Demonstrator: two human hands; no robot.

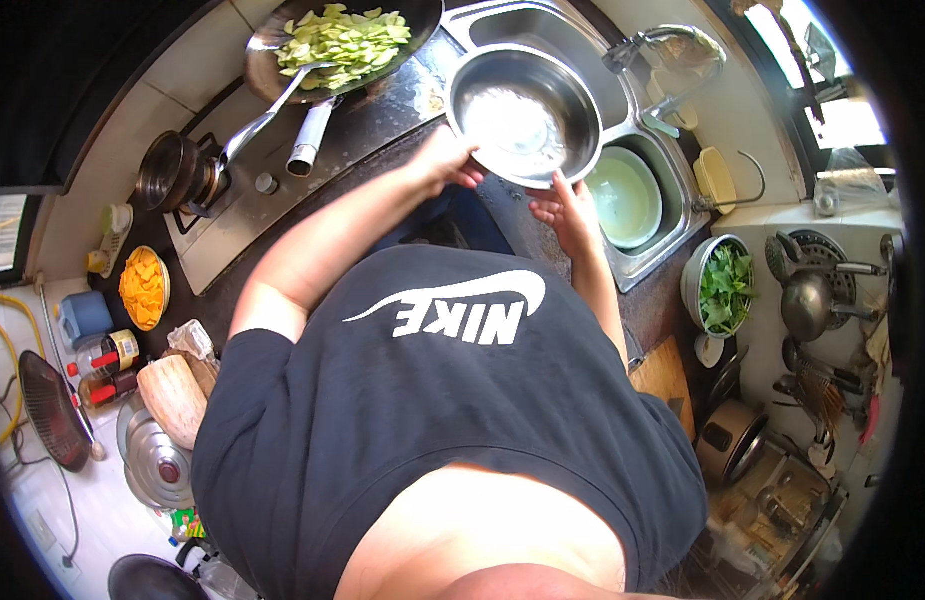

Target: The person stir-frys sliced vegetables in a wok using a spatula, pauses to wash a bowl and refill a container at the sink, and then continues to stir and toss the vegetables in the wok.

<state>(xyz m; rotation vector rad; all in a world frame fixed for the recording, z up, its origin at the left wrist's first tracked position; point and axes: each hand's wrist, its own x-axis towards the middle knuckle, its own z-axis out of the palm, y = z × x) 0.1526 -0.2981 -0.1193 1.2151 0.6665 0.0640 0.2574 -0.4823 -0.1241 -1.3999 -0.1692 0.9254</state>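
A round stainless steel basin (pixel 524 120) is tilted between my two hands at the edge of the metal sink (pixel 620 270). My left hand (pixel 449 161) grips its rim at the lower left. My right hand (pixel 566 210) holds its lower edge, the thumb at the rim and the other fingers partly curled below. The inside shines brightly; I cannot tell whether it holds water. To its left, a wok (pixel 263 64) holds sliced pale green vegetable (pixel 346 45) and a metal spatula (pixel 256 131). A pale bowl of cloudy liquid (pixel 623 196) stands in the smaller sink bowl.
The gas stove (pixel 229 251) bears a small metal pot (pixel 162 171). A bowl of orange slices (pixel 143 289) stands left of it, near bottles (pixel 106 356). On the right are a faucet (pixel 661 112), a bowl of leafy greens (pixel 725 285), a wooden board (pixel 661 375) and hanging ladles (pixel 806 304).
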